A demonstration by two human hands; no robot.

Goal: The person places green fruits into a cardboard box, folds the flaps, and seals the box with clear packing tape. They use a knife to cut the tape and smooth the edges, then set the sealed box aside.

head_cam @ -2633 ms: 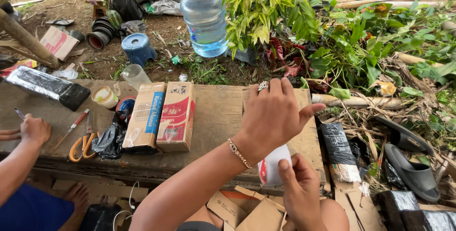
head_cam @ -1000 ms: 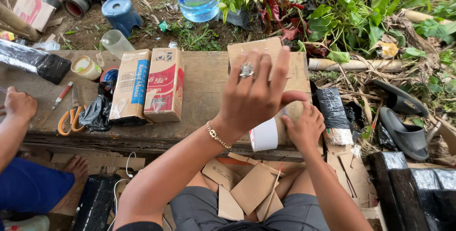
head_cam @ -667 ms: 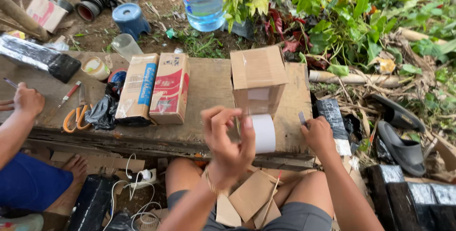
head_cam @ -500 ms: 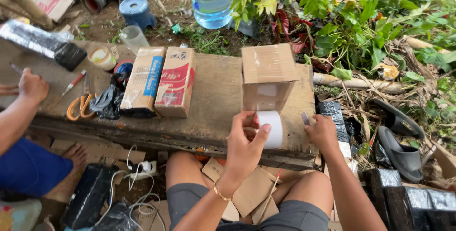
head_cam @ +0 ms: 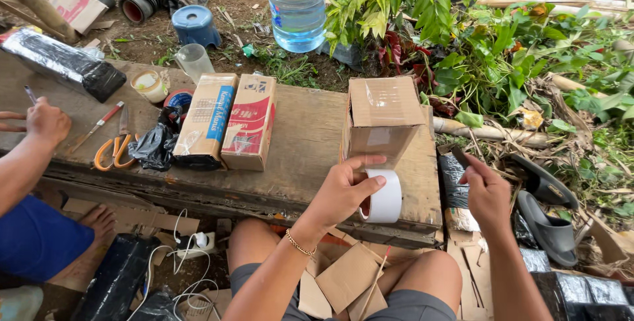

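Observation:
A small taped cardboard box [head_cam: 381, 117] stands on the wooden plank bench [head_cam: 300, 146] in front of me. My left hand [head_cam: 342, 189] grips a white roll of tape [head_cam: 384, 197] at the bench's near edge, its fingers touching the box's front face. My right hand [head_cam: 485, 189] hovers just off the bench's right end, pinching a thin dark object I cannot make out.
Two printed cartons [head_cam: 228, 119] lie side by side mid-bench, beside a black bag [head_cam: 155, 146], orange-handled scissors [head_cam: 113, 149] and a black-wrapped parcel [head_cam: 63, 63]. Another person's hand [head_cam: 43, 119] rests at the left with a pen. A water jug [head_cam: 296, 4], plants and sandals surround the bench.
My left hand came off the top of the box and dropped down onto the tape roll. The box now stands uncovered. My right hand shifted to the right, off the bench.

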